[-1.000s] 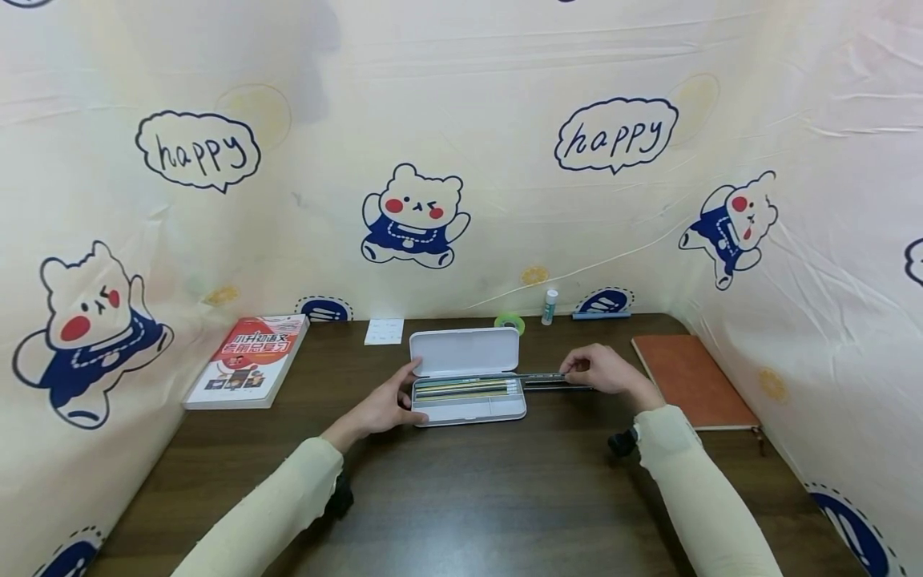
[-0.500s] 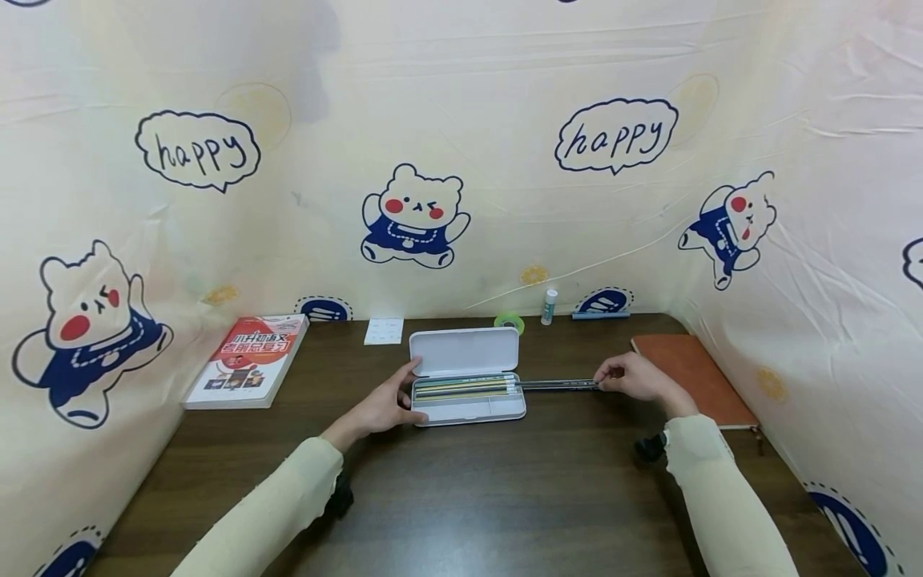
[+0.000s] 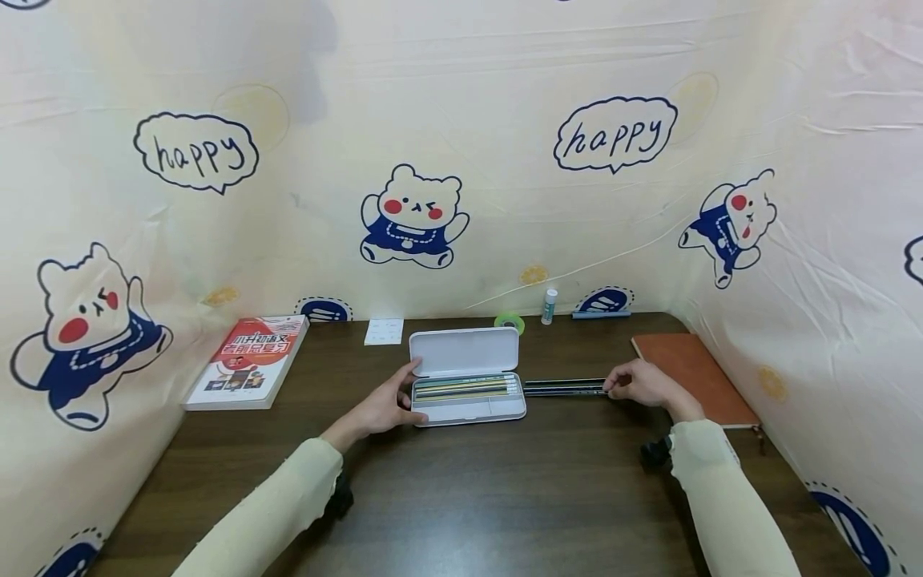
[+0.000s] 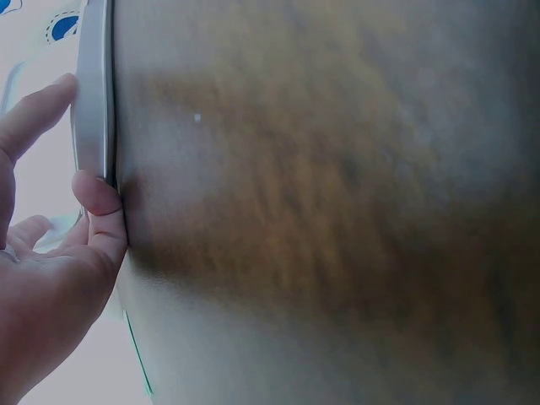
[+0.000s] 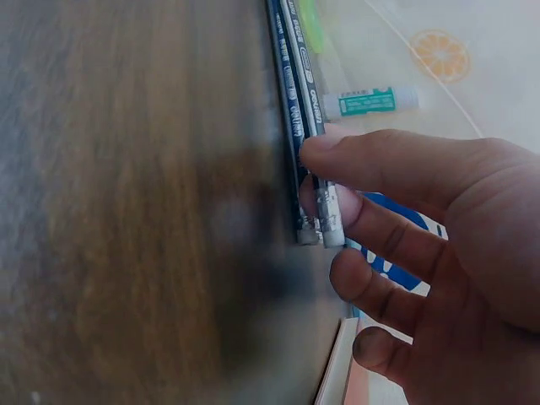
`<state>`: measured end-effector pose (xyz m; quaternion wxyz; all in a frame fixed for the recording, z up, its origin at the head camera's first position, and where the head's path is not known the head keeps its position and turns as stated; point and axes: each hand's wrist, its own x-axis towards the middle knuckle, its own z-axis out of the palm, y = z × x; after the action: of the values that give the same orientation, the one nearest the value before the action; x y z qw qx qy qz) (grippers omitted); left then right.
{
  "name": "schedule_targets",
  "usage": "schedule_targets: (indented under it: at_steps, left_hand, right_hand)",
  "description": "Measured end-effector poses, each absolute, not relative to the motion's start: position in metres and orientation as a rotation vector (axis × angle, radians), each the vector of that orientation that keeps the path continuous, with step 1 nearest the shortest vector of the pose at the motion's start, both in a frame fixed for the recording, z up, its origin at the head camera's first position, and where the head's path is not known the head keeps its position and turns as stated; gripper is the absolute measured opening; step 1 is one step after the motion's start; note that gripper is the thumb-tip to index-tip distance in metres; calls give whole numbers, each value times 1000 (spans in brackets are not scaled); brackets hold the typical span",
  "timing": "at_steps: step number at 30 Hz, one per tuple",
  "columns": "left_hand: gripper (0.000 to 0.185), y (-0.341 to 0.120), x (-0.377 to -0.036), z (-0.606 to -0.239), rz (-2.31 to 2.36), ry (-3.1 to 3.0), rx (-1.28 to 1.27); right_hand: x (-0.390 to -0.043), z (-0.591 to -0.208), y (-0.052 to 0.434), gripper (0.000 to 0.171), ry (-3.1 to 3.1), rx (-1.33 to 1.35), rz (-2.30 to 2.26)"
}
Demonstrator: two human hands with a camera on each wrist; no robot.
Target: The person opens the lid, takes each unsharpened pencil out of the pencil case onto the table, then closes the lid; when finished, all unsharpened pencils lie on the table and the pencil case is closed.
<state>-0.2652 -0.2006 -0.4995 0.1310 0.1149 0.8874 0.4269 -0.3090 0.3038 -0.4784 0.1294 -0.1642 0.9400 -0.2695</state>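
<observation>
An open white pencil case (image 3: 472, 410) lies on the table with its lid raised. Several pencils (image 3: 461, 389) lie in its rear compartment. My left hand (image 3: 380, 407) holds the case's left end, thumb at the front corner and fingers towards the back; the left wrist view shows the digits against its grey side wall (image 4: 93, 101). Right of the case, dark pencils (image 3: 562, 388) lie side by side on the table. With thumb and index finger, my right hand (image 3: 642, 385) pinches one pencil (image 5: 305, 67) near its white eraser end. Another dark pencil (image 5: 288, 84) runs close beside it.
At the back stand a glue stick (image 3: 550, 307), a green tape roll (image 3: 509, 322), a blue pen-like stick (image 3: 601, 315) and a white paper (image 3: 384, 332). A book (image 3: 248, 365) lies at left, a brown notebook (image 3: 692, 377) at right, close to my right hand.
My right hand has moved right and slightly nearer, drawing the pinched pencil out past the case's right end to beside the other dark pencil. My left hand stays put.
</observation>
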Motion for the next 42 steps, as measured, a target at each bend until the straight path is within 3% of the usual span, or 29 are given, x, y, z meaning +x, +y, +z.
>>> schedule_targets:
  at_steps: [21, 31, 42]
  left_hand:
    - [106, -201, -264, -496, 1234, 2576, 329]
    - [106, -200, -264, -496, 1244, 2574, 334]
    - [107, -201, -263, -498, 1261, 2564, 344]
  right_hand:
    - [-312, -475, 295, 9, 2748, -444, -817]
    - [-315, -455, 251, 21, 2722, -614, -923]
    - [-316, -452, 195, 19, 2666, -773, -883]
